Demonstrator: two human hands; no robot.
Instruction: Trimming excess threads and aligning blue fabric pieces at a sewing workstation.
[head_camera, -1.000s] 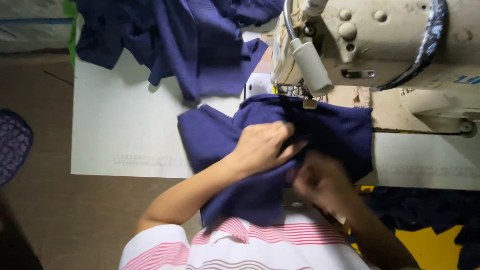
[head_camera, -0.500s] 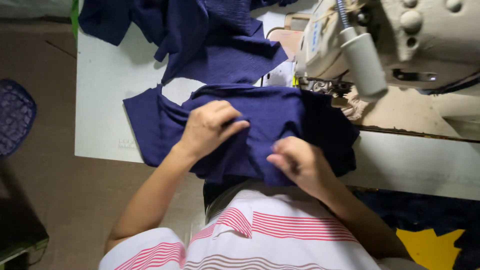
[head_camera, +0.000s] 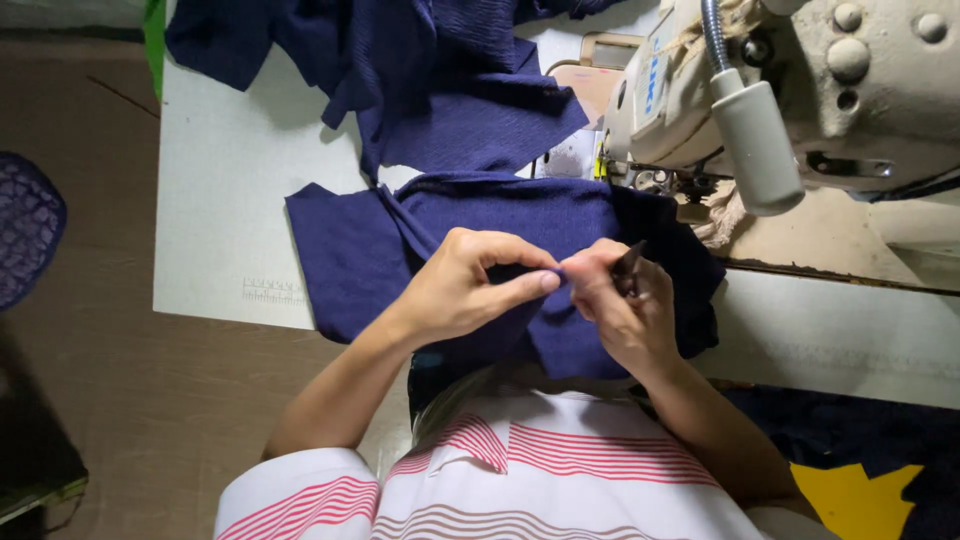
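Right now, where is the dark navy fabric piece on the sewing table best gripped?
Grip the navy fabric piece at its near edge, coming from the person's side. There the left hand and right hand already pinch a raised fold; the rest lies flat and offers no purchase.

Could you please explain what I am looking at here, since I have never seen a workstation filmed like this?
The picture comes from a camera worn on the person's head, looking straight down, so you see their own arms and striped shirt at the bottom. In front of them is a pale work table with an industrial sewing machine at the upper right. A dark blue garment piece lies spread on the table, and more blue fabric is heaped behind it. The left hand pinches a fold of the garment piece between thumb and fingers. The right hand meets it there and holds a small dark tool; what kind of tool, I cannot tell.
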